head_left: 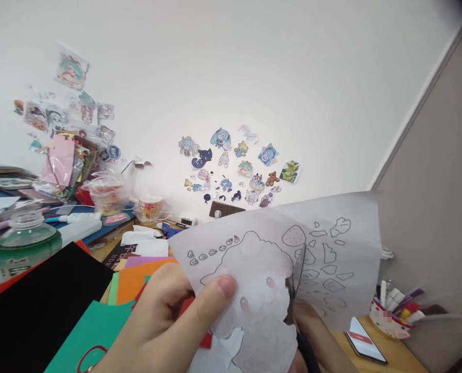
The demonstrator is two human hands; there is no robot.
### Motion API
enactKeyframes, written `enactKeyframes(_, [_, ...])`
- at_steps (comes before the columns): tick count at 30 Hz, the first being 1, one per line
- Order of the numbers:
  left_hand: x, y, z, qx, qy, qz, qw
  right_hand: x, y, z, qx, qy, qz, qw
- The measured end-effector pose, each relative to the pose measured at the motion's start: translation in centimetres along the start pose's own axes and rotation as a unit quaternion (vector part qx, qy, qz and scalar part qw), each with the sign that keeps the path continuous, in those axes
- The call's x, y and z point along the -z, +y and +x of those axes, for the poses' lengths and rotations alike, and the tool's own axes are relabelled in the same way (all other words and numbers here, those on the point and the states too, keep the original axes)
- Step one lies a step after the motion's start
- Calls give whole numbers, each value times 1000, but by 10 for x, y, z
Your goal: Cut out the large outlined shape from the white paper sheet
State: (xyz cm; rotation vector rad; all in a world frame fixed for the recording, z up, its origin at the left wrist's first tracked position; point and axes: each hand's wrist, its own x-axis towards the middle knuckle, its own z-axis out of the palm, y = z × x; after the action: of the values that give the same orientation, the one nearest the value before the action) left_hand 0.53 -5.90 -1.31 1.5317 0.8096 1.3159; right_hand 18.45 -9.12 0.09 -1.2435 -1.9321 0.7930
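My left hand (184,316) pinches a white paper sheet (343,207) with pencil-drawn shapes, its thumb lying on top. A partly cut-out paper figure (254,305) with two reddish eyes is near the thumb. My right hand (312,326), mostly hidden behind the paper, is on the dark-handled scissors (299,269). The scissor blades stand apart, one in front of the sheet beside the figure's right edge. A drawn strawberry and many small outlines lie around the blades.
At the left are a black sheet (48,305), a green sheet (87,336), a green jar (27,243) and plastic bags. A phone (366,339) and a pen holder (390,318) stand at the right. Stickers cover part of the wall (312,77) behind.
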Motion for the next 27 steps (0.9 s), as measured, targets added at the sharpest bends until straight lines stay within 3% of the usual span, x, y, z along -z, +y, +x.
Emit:
enactKeyframes(3, [6, -5, 0, -24, -20, 49, 998, 4, 2, 1, -61, -20, 27, 998])
enactKeyframes(8, [5, -1, 4, -62, 36, 86, 994, 1, 1, 1, -146, -34, 102, 983])
enactKeyframes(12, [1, 4, 8, -183, 28, 126, 975, 0, 6, 2, -85, -24, 66, 994])
enactKeyframes(15, [-1, 5, 9, -223, 8, 184, 957, 3, 10, 5, -16, -32, 30, 999])
enactKeyframes(23, [-7, 4, 10, -223, 14, 207, 952, 2, 29, 1, 20, 6, -30, 999])
enactKeyframes(27, [-9, 4, 9, -222, 18, 202, 954, -1, 34, -10, -27, 39, -53, 997])
